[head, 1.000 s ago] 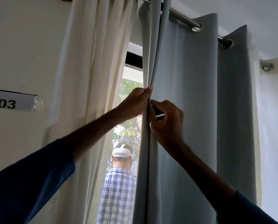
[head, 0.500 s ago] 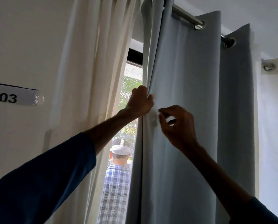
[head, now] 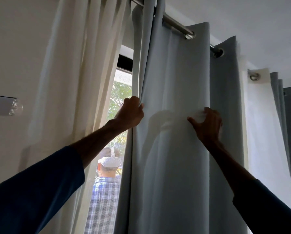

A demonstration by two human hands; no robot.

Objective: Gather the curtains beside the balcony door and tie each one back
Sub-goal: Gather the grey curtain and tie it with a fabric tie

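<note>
Hands gripping grey curtain point(head: 175, 157) at its leading edge and next fold

The left hand point(head: 130, 114) was closed round the leading edge of the grey curtain, with the back of the hand toward the camera and the fingers curled round the cloth. The right hand point(head: 207, 123) was well to the right of it, at about the same height, on the next outward fold. Its thumb stood out to the left, its fingers were curled into the fabric, and a small bunch of cloth was pinched between them. The stretch of curtain between the two hands showed slanting creases.

Above both hands the curtain hung by metal rings from a steel rod point(head: 177, 24), which rose up and leftward over the left hand. Left of the left hand a cream curtain point(head: 84, 81) hung in loose pleats, apart from the grey one. The gap between them, below the left wrist, showed a person outside point(head: 106, 191) in a checked shirt and white cap, back turned, with green leaves higher up. Farther left, beyond the left forearm, a taped label point(head: 2, 104) was stuck on the wall. Right of the right hand were more grey folds. Both forearms reached up out of dark blue sleeves point(head: 31, 196).
</note>
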